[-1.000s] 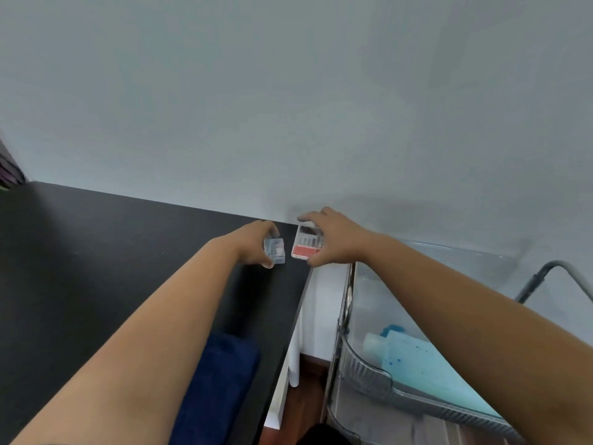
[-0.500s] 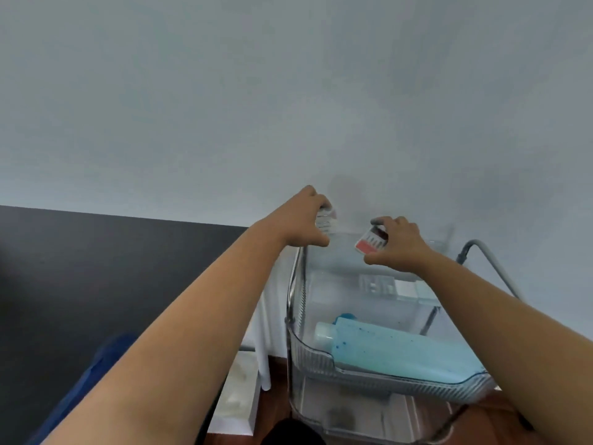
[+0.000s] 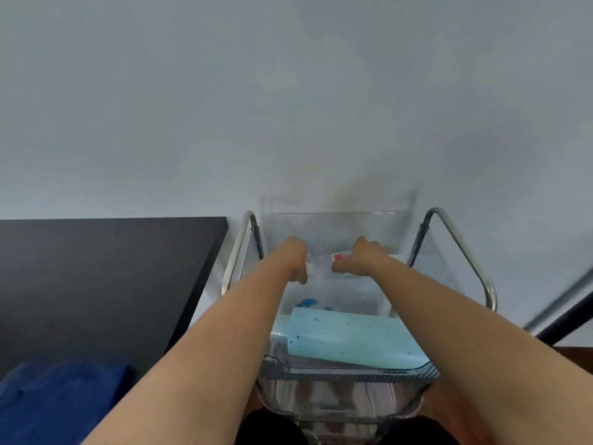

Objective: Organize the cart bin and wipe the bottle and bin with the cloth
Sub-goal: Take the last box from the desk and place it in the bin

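A clear plastic bin [image 3: 333, 374] sits in the top of a metal-framed cart [image 3: 462, 248]. A light blue bottle [image 3: 349, 342] with dark blue speckles lies on its side in the bin's near half. My left hand [image 3: 296, 258] is inside the bin's far half, closed on a small pale box [image 3: 309, 268] that is mostly hidden. Beside it, my right hand [image 3: 361, 258] grips a small box with a red label [image 3: 337, 256]. The two hands are a short gap apart. A dark blue cloth [image 3: 61, 403] lies on the black table at lower left.
A black table [image 3: 96, 277] stands just left of the cart, against a pale wall [image 3: 288, 107]. A dark metal bar [image 3: 564, 313] crosses at the right edge. Wooden floor [image 3: 574, 358] shows at lower right. A lower cart tier is visible through the bin.
Both hands carried the small boxes from the table's far corner rightward over the cart and then down into the bin's far half. The view turned toward the cart.
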